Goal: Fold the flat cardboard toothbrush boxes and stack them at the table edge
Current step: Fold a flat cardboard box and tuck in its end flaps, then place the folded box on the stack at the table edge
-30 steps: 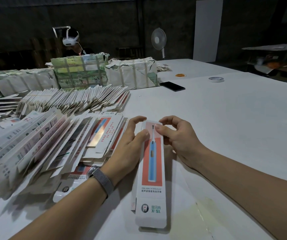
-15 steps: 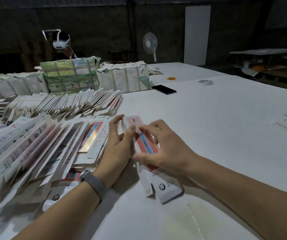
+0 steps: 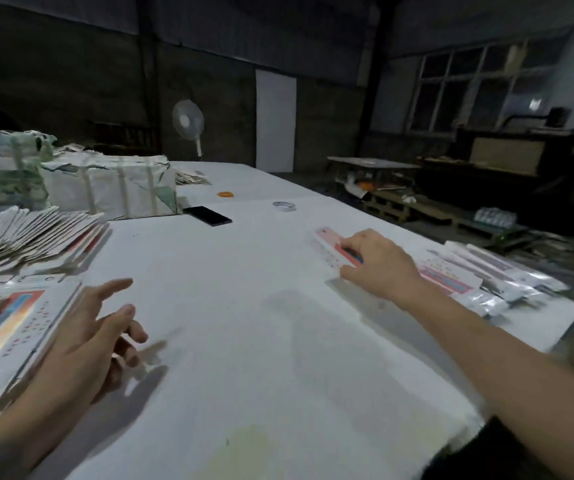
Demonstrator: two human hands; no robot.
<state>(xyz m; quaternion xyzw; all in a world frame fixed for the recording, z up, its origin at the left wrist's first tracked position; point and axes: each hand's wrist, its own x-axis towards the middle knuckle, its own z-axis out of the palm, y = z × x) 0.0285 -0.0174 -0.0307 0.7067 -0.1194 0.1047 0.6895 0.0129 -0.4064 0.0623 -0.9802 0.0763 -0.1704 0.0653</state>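
Right hand fingers curled, gripping folded pink-and-white cardboard toothbrush box near table edge; left hand empty, fingers loosely spread

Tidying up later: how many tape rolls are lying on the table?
2: an orange tape roll far back beyond the black phone, and a pale tape roll to its right. Others may hide behind the bundles.

Your right hand now carries the box away from your left hand toward the table edge stack; your left hand hangs empty.
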